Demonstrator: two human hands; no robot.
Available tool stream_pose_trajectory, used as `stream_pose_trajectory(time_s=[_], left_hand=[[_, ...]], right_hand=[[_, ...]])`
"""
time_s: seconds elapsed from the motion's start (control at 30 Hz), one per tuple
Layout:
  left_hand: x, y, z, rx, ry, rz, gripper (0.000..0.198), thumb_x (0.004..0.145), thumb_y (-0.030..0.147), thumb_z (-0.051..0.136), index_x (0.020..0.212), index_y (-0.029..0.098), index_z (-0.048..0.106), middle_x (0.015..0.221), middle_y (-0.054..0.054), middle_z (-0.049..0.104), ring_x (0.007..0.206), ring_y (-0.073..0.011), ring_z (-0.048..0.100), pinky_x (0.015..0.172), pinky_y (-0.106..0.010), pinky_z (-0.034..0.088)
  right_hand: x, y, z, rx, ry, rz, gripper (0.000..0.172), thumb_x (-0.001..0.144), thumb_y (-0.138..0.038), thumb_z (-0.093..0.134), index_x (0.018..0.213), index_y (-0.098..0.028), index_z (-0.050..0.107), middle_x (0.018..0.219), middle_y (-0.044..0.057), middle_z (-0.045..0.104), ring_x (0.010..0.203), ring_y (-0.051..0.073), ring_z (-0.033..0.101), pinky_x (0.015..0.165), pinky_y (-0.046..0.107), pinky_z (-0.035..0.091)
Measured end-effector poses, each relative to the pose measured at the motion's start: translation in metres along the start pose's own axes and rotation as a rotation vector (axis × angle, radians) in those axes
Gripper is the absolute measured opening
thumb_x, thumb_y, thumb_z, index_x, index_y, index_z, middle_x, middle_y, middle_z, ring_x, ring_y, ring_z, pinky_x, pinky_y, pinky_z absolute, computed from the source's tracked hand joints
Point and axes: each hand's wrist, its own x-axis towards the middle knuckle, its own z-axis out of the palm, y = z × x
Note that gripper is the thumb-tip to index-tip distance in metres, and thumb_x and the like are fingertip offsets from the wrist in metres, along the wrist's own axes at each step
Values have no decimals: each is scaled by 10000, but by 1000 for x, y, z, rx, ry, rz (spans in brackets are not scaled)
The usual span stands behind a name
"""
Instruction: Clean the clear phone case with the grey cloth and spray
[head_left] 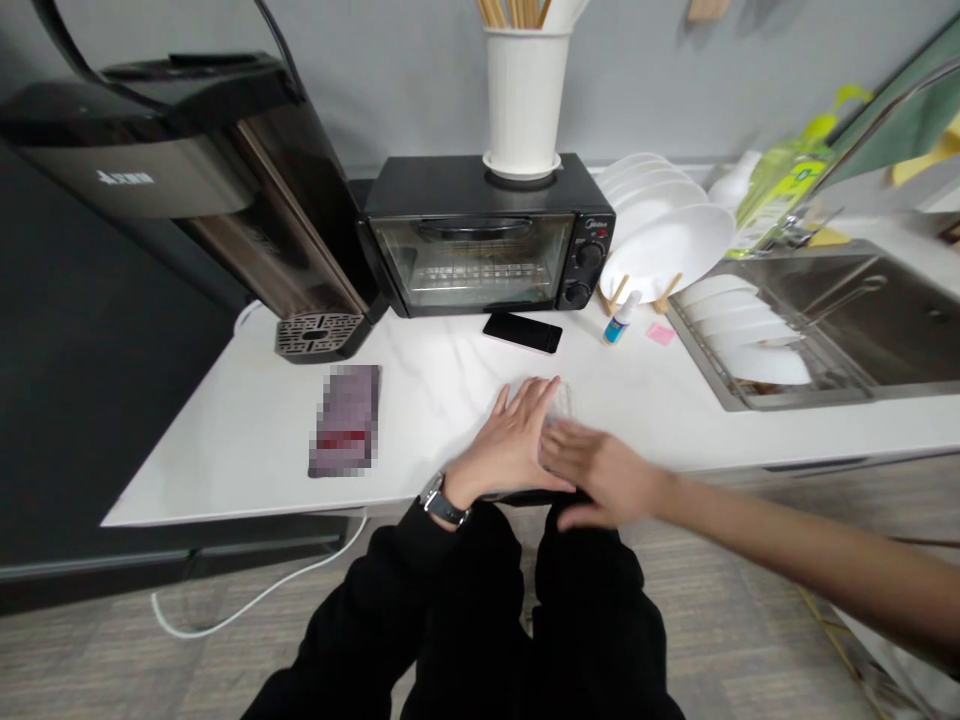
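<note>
My left hand [517,445] lies palm down near the counter's front edge, fingers spread, a watch [444,502] on its wrist. Beneath its fingers, a clear, see-through item [559,402] shows only in part; its kind cannot be made out. My right hand [600,470] reaches in from the right and is blurred by motion. Its fingertips meet the left hand and the clear item, with the thumb apart below; whether it holds anything is hidden. A dark edge [525,496] shows under the left palm. Beyond the hands lies a black phone [523,332].
On the white counter [225,460] lies a pixelated purple item [346,420]. Behind stand a water dispenser [255,200], a toaster oven [480,265] and a white cup [529,95]. Rightward are a small bottle [616,322], pink paper [661,334], plates [667,250] and a sink [892,350].
</note>
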Motion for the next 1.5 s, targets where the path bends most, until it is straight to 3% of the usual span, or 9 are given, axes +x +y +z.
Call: stream_pose_trajectory(time_s=[0.3,0.63,0.87,1.2,1.5], left_hand=[[-1,4,-1,0,4,-12,1453,648,788,806,1674,218,-50,1737,-203,197,1620,-389,174,1316,-619,102],[-2,5,-3,5,6,19,1416,694,693,831,1668,208,-75,1736,-205,196,1621,-381,174,1317,-619,115],[-1,6,-1,11,37,-8,1442,652,711,844,1668,207,-47,1724,-200,232,1611,-392,199,1318,-615,135],[-1,6,-1,17,40,-20,1414,663,659,860,1668,225,-35,1726,-181,232,1614,-385,189,1320,-614,131],[0,6,-2,5,34,-27,1429,642,718,848,1667,216,-12,1717,-196,238,1613,-394,183,1321,-621,125]], right_hand=[[13,-5,7,17,27,-32,633,986,-685,513,1341,-190,683,1394,176,689,1373,340,592,1262,609,275],[-3,-4,-9,-30,28,23,665,978,-698,516,1366,-179,668,1404,183,681,1374,347,589,1256,609,293],[-3,0,-14,-67,55,37,687,973,-706,517,1382,-172,658,1411,188,675,1375,353,587,1250,610,305],[-3,2,-9,-92,64,57,721,965,-720,519,1403,-161,644,1420,196,667,1375,361,585,1242,610,323],[13,2,10,-67,84,26,749,958,-730,521,1421,-151,630,1426,203,661,1374,368,584,1234,610,339]])
